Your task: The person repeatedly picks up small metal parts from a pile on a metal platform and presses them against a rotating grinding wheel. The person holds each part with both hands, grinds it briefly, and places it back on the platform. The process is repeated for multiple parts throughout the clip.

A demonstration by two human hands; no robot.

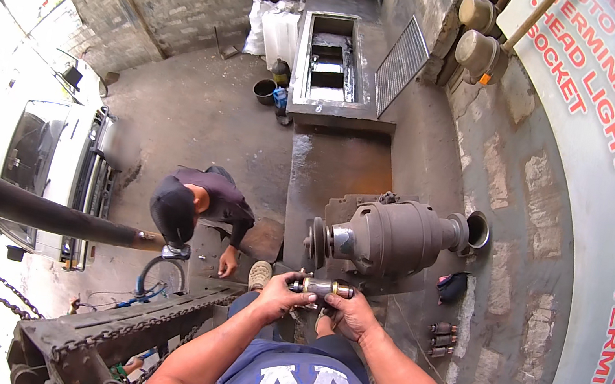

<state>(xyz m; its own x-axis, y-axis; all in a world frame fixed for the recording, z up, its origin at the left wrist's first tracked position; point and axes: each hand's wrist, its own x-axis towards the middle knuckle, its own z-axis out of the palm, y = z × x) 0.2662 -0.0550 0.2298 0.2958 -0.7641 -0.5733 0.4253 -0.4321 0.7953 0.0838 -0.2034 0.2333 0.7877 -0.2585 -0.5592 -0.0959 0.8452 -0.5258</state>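
My left hand [280,298] and my right hand [351,316] grip the two ends of a small shiny metal cylinder [320,288] with dark end fittings, held level in front of my body. Just beyond them a large grey cast-metal housing [396,239] lies on its side, with a round flange toward the left and an open dark end piece at the right. Several small dark metal cylinders [443,339] lie on the ground below and to the right of the housing.
A co-worker [199,200] bends at the left near a long dark pipe [43,207]. A white vehicle [51,154], chains and a dark steel beam [96,331] are also left. Ahead are a metal basin [302,56], sacks and buckets [264,92]. A wall and sign [608,205] line the right.
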